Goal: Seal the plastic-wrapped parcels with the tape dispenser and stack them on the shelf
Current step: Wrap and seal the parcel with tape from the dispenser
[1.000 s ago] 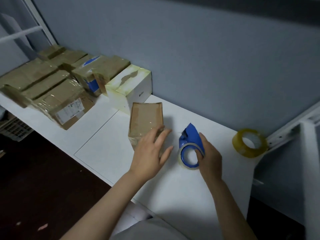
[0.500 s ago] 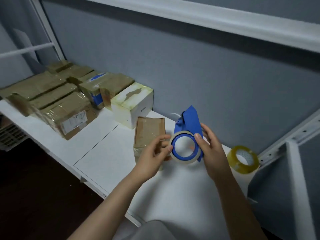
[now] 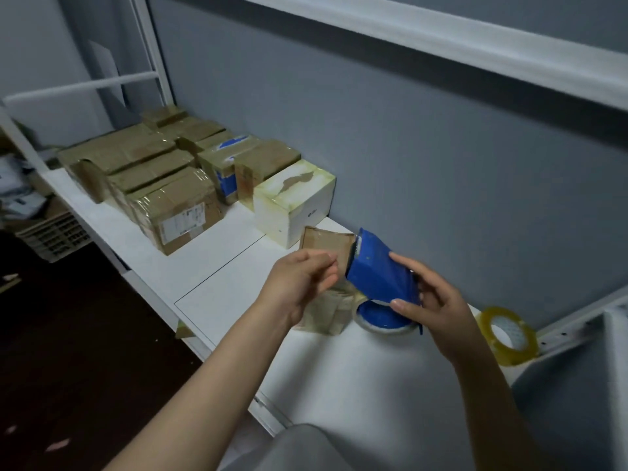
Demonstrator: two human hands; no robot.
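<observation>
A small brown plastic-wrapped parcel (image 3: pixel 324 241) lies on the white shelf board (image 3: pixel 231 277), partly hidden behind my hands. My right hand (image 3: pixel 440 309) grips the blue tape dispenser (image 3: pixel 380 278), held tilted above the parcel with its toothed edge pointing up and left and its clear tape roll (image 3: pixel 380 326) at the bottom. My left hand (image 3: pixel 299 280) hovers just left of that edge, fingers loosely curled toward it. Clear tape between its fingertips cannot be made out.
Several taped brown parcels (image 3: pixel 163 185) and a white box (image 3: pixel 299 202) line the shelf to the left, against the grey wall. A spare yellowish tape roll (image 3: pixel 508 334) stands at the right by a white frame post (image 3: pixel 577 331). An upper shelf rail (image 3: pixel 441 35) runs overhead.
My right hand lifted the dispenser off the board and turned it over the parcel, roll side down. My left hand left the parcel top and the roll and now sits by the toothed edge.
</observation>
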